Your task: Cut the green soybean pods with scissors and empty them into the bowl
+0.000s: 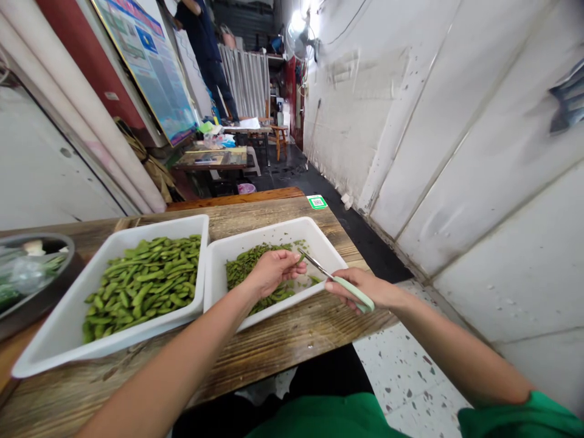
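Above the right white tray, my left hand pinches a green soybean pod between thumb and fingers. My right hand grips the pale green handles of a pair of scissors. The metal blades point left, with their tips beside the pod; whether they touch it I cannot tell. Cut bits and pods lie in the tray under my hands. In the left white tray is a large heap of whole green pods.
The trays stand side by side on a wooden table. At far left is a dark round basin holding vegetables and a plastic bag. A QR card lies at the table's far corner. Farther back, a person stands near a cluttered low table.
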### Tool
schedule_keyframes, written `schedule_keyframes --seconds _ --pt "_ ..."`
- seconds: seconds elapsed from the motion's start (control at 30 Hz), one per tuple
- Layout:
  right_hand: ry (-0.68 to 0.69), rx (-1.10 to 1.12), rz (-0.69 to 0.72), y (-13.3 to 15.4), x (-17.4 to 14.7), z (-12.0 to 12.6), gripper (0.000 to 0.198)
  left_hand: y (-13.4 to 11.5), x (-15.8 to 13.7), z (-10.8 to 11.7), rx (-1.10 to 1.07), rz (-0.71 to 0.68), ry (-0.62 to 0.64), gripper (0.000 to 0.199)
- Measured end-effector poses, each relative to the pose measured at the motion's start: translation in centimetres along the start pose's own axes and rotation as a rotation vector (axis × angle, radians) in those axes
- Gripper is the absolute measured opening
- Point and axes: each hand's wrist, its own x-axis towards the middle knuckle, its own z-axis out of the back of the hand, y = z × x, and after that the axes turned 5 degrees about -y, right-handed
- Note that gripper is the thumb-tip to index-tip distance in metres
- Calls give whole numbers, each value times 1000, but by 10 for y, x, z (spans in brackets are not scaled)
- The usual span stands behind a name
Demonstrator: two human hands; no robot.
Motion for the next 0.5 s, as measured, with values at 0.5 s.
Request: schedule_keyframes --seconds 0.5 --pt "52 187 -45 3 8 10 49 -7 5 7 -220 19 -102 5"
